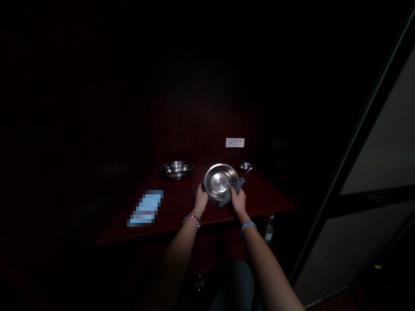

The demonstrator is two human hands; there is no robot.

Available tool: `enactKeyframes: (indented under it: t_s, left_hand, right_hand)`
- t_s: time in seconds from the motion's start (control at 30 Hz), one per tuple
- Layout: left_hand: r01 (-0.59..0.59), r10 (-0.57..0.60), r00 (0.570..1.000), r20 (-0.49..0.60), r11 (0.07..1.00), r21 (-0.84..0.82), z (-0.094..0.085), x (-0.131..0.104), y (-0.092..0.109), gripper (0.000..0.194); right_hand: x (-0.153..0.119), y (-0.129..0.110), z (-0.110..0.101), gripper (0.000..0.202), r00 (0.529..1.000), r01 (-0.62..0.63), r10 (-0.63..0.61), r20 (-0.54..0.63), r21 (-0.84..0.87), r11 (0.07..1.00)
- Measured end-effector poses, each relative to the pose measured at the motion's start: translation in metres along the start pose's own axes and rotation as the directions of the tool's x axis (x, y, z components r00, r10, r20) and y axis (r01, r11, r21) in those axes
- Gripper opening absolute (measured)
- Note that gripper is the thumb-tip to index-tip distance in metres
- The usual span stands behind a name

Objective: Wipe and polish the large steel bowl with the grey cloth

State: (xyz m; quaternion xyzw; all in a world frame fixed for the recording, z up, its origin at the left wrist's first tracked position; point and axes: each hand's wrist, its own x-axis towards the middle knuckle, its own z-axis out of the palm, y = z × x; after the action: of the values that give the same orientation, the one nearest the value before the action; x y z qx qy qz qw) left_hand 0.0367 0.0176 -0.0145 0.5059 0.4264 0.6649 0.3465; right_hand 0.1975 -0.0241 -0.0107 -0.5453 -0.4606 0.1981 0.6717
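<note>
A shiny metal bowl (218,180) is tilted toward the camera above the dark red table (181,209). My left hand (200,201) grips the bowl's left rim, with a beaded bracelet at the wrist. On the right side, my right hand (238,199) is closed on a grey cloth (226,196) and presses it against the bowl's lower right rim. A blue band circles my right wrist. The fingertips behind the bowl and cloth are hidden.
Stacked metal bowls (177,169) sit at the back left, and a small metal bowl (247,167) at the back right. A blurred light-blue item (146,209) lies at the left. A white socket panel (235,142) is on the wall. A bottle (269,231) stands below the right edge.
</note>
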Motion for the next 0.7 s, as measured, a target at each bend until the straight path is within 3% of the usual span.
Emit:
enactKeyframes:
  t_s: [0.7]
  left_hand:
    - [0.087,-0.087,0.996,-0.017,0.996,0.027,0.003,-0.008,0.015,0.023]
  right_hand:
    - [0.002,0.005,0.0,0.033,1.0,0.009,-0.009,0.0,0.016,1.0]
